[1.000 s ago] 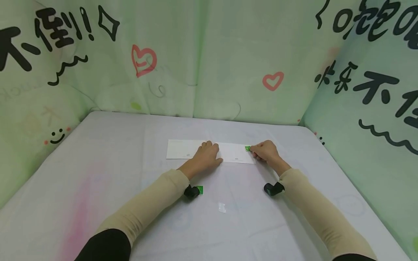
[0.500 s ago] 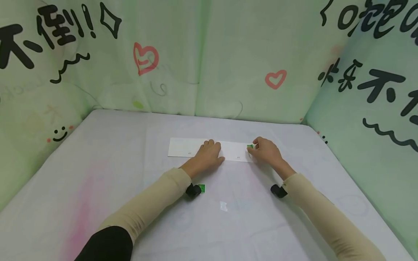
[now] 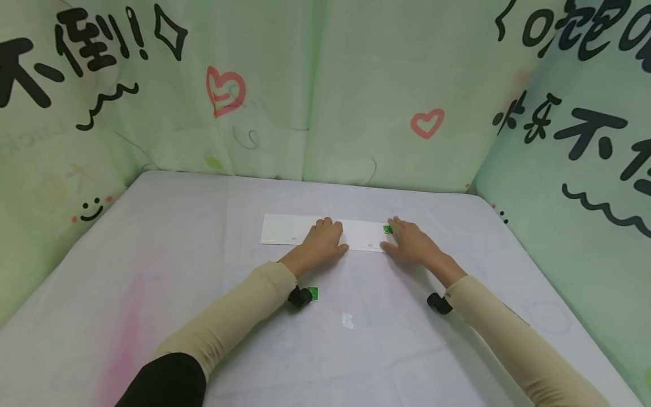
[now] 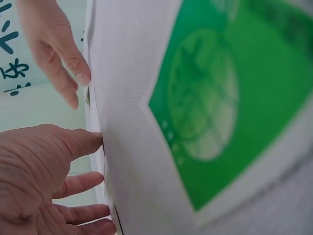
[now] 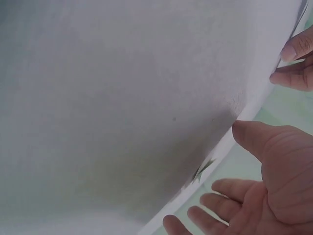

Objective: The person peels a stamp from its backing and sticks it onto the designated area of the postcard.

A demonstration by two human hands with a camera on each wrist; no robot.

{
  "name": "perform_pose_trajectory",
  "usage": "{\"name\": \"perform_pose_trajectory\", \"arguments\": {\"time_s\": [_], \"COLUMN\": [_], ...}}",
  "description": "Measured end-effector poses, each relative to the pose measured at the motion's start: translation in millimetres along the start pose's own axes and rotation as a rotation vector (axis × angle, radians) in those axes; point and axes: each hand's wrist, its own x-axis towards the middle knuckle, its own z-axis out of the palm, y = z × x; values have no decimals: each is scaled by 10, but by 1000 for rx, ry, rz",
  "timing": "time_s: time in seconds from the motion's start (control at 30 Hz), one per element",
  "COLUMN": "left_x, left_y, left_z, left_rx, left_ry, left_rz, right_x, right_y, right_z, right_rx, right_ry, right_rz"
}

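A long white paper strip lies flat toward the back of the table, with small dark print along its near side. My left hand rests on its middle, fingers extended, and hides part of it. At the strip's right end is a small green sticker. My right hand touches the strip there, fingers spread and straight, partly covering the sticker. Another green, white-bordered sticker lies on the table beside my left wrist; the left wrist view shows this square sticker up close, with a rounded pale pattern.
A white cloth covers the table. A small shiny clear piece lies on it in front of the hands. Green curtains with black lettering and red hearts stand behind and at the sides.
My right hand pinched the green sticker at the strip's right end; now its fingers have let go and spread over that end. The left hand has stayed in place.
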Motion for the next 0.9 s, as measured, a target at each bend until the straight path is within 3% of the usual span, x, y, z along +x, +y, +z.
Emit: {"name": "perform_pose_trajectory", "arguments": {"time_s": [0.3,0.9], "left_x": [-16,7], "left_y": [2,-12], "left_z": [9,22], "left_rx": [0,23], "left_ry": [-3,2], "left_rz": [-4,-2], "right_x": [-33,-16], "right_y": [7,22], "right_z": [38,46], "right_rx": [-10,-65], "right_ry": [-27,-116], "right_rz": [-110,-151]}}
